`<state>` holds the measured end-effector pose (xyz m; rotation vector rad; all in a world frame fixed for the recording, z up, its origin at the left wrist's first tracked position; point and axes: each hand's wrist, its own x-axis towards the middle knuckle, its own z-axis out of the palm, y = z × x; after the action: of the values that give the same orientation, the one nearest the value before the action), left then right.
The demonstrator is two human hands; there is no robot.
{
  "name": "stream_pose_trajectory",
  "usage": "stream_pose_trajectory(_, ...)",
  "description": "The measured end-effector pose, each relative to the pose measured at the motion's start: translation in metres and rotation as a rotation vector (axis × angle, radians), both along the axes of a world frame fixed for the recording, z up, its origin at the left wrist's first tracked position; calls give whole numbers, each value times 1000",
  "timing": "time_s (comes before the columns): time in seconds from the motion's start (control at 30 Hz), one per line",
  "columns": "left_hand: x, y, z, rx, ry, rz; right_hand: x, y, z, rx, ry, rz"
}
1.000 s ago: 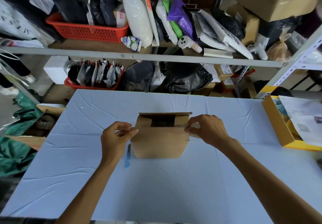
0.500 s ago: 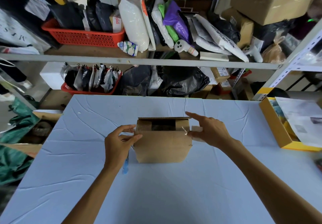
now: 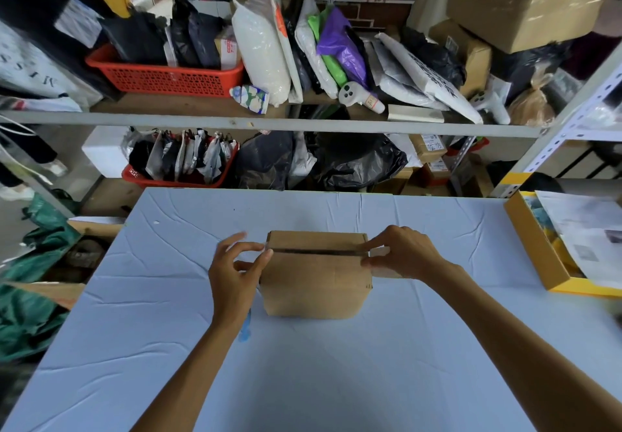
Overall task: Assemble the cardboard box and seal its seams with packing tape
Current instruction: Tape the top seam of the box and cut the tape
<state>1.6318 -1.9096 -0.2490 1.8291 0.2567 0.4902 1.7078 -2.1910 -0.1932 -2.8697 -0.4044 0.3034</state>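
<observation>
Your cardboard box (image 3: pixel 314 283) sits mid-bench, flaps folded shut; its top seam (image 3: pixel 316 252) runs left to right between your hands; your left hand (image 3: pixel 235 270) pinches what looks like a clear tape end at the seam's left corner; your right hand (image 3: pixel 402 253) grips the tape roll (image 3: pixel 382 265) touching the right corner; press straight down along that line, I'd judge.

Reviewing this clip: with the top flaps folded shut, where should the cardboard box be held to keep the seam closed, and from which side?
Hold the cardboard box at its two short ends, level with the top seam, coming in from left and right. The dark seam line runs lengthways between the ends, so the left hand and right hand can likely pinch it shut while leaving its length clear for tape.
</observation>
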Motion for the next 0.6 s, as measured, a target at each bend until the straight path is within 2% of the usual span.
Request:
stream_pose_trajectory(0.1,4,3,-5,-51,73,-10,4,1,2,-21,11,-8)
stream_pose_trajectory(0.23,12,7,-4,-35,44,-44,6,2,4,-23,20,25)
stream_pose_trajectory(0.4,23,7,-6,-27,101,-181,7,2,5,-32,39,7)
stream_pose_trajectory(0.6,23,5,-13,68,45,-120,7,0,4,-5,73,25)
